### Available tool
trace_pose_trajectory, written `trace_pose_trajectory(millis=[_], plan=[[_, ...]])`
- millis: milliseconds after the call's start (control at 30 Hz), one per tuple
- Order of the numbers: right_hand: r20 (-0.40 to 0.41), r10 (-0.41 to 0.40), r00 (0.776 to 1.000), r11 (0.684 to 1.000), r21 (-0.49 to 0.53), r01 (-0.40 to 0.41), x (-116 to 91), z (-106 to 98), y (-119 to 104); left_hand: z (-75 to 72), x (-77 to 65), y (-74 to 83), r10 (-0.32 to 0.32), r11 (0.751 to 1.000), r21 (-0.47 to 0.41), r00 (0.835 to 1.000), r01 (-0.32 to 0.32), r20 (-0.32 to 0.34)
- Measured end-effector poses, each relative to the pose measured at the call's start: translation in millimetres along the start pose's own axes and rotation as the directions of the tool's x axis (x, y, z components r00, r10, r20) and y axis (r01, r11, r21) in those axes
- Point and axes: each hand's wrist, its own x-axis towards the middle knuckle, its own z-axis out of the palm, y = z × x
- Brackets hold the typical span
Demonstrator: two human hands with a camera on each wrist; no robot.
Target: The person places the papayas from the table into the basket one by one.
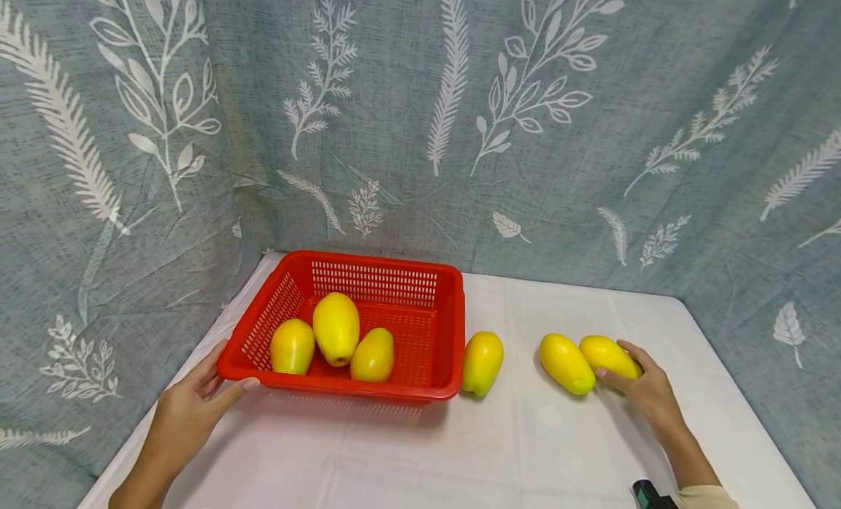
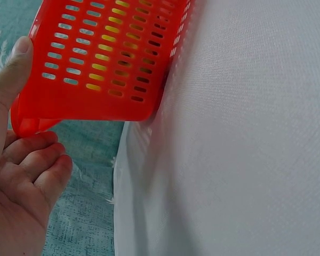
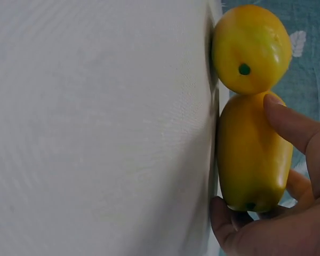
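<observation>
A red plastic basket (image 1: 374, 261) with slotted walls stands at the left of the table. Inside it lie three yellow mangoes (image 1: 336, 328). At its front left corner my left hand (image 1: 187, 414) grips the rim, thumb along the front and fingers under the lip, as the left wrist view shows. Over on the right, my right hand (image 1: 650, 392) holds a yellow mango (image 3: 253, 154) lying on the table, with the thumb on its side and fingers around its near end. That mango touches a second mango (image 1: 567, 364) just left of it.
One more mango (image 1: 482, 363) lies against the right side of the basket. White cloth covers the table (image 1: 525, 458). A grey-green curtain (image 1: 407, 129) with white leaf prints hangs behind and at both sides. A dark device (image 1: 647, 492) sits by the right wrist.
</observation>
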Motion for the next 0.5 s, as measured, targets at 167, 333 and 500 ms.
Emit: trace_pose_trajectory(millis=[167, 333, 500], plan=[[-0.007, 0.001, 1.0, 1.0, 0.015, -0.001, -0.8, 2.6, -0.3, 0.7, -0.1, -0.2, 0.025, 1.0, -0.002, 1.0, -0.025, -0.009], [-0.022, 0.003, 1.0, 1.0, 0.017, -0.003, -2.5, 3.5, 0.3, 1.0, -0.5, 0.6, 0.028, 1.0, -0.005, 1.0, -0.028, -0.013], [-0.031, 0.001, 1.0, 1.0, 0.015, -0.001, -4.8, 1.5, -0.6, 1.1, -0.5, 1.0, 0.024, 1.0, 0.011, 1.0, -0.024, -0.017]])
